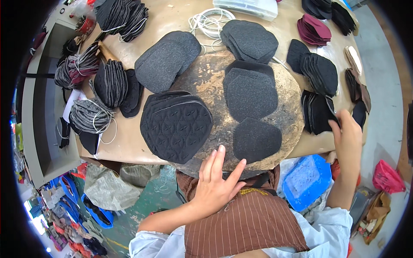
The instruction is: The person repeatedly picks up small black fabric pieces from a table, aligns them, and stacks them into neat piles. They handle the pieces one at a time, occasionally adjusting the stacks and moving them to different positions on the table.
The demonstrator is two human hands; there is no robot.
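My left hand [217,174] lies with fingers spread at the front edge of a worn round board [292,99], holding nothing. Off to the right, my right hand [347,135] pinches the edge of a black fabric piece in a leaning stack of black pieces [317,112]. A dark, rounded felt-like piece [257,139] lies flat on the board just ahead of my left hand. Behind it is an overlapping pile of similar dark pieces [251,96]. To its left sits a thick stack with a quilted top [177,127].
More dark stacks [165,60] [249,41] rest at the back of the board. Tied bundles [92,116] crowd the table's left side. White cord [211,23] coils near a clear plastic box [247,7]. Maroon pieces [314,30] lie far right. A blue tub [306,182] stands below the table edge.
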